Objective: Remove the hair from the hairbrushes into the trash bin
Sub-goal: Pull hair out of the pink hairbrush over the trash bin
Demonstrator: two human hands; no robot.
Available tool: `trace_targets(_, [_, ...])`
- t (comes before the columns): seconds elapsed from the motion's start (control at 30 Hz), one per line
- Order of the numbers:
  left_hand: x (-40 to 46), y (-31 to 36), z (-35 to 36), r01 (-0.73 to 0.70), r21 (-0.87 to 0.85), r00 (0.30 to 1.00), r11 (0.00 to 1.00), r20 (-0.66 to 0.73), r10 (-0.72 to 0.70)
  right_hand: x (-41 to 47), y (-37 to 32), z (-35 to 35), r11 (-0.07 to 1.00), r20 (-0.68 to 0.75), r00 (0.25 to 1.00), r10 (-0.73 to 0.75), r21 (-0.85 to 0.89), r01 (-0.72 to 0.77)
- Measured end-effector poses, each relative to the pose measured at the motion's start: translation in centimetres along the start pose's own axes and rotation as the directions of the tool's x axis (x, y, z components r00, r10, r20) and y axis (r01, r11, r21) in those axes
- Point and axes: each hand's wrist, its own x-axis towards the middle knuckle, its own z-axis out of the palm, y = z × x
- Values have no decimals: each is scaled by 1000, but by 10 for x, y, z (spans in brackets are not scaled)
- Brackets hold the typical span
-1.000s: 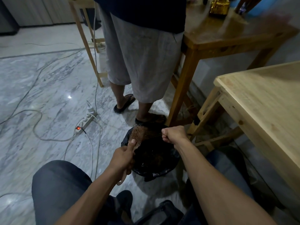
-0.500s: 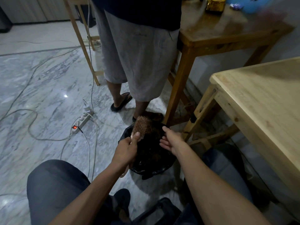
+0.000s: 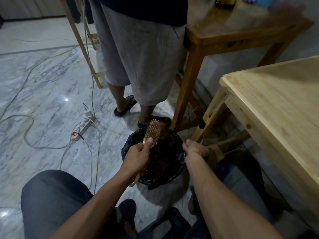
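Head view, from a seated person's own eyes: the left hand [image 3: 138, 155] grips the handle of a pink hairbrush [image 3: 152, 132], thumb pressed below the bristles, the brush head held over the trash bin [image 3: 128, 145]; the bin, lined with a black bag, stands on the marble floor [image 3: 43, 87] between the knees and holds a dark mass of hair [image 3: 164, 152]; the right hand [image 3: 195, 149], blurred, sits at the bin's right rim, and I cannot tell whether its fingers hold anything; a second person in grey shorts [image 3: 138, 57] stands just beyond; a power strip [image 3: 82, 127] glows red; no writing is legible.
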Motion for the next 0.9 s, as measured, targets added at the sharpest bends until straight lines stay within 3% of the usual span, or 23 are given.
trace_targets(0.13, [1, 5, -8, 24, -49, 1000, 999, -13, -25, -25, 39, 24, 990, 2, 1000, -6, -141, 7])
trace_targets(0.2, [1, 5, -15, 38, -72, 999, 997, -26, -40, -31, 49, 33, 957, 91, 996, -15, -286, 41])
trace_targets(0.3, [0, 2, -29, 54, -83, 996, 995, -69, -60, -31, 46, 41, 807, 231, 972, -40, -567, 167])
trace_targets(0.37, [1, -1, -37, 68, -93, 993, 993, -91, -77, -34, 36, 45, 734, 297, 955, -1, -649, 202])
trace_targets(0.5, [0, -6, -45, 72, -103, 990, 992, -110, -83, -26, 18, 49, 665, 332, 943, -26, -699, 265])
trace_targets(0.63, [-3, -8, -42, 72, -64, 991, 995, -109, -79, -35, 7, 53, 744, 315, 949, 2, -635, 209])
trace_targets(0.73, [-2, -11, -38, 70, -27, 992, 997, -106, -72, -47, 1, 54, 827, 492, 859, 142, -536, 170])
trace_targets(0.83, [-1, -12, -35, 79, -7, 990, 997, -118, -79, -55, -1, 52, 820, 619, 767, 170, -521, 239])
trace_targets(0.9, [-1, -11, -36, 99, -67, 987, 993, -123, -107, -53, -2, 49, 805, 623, 769, 146, -527, 273])
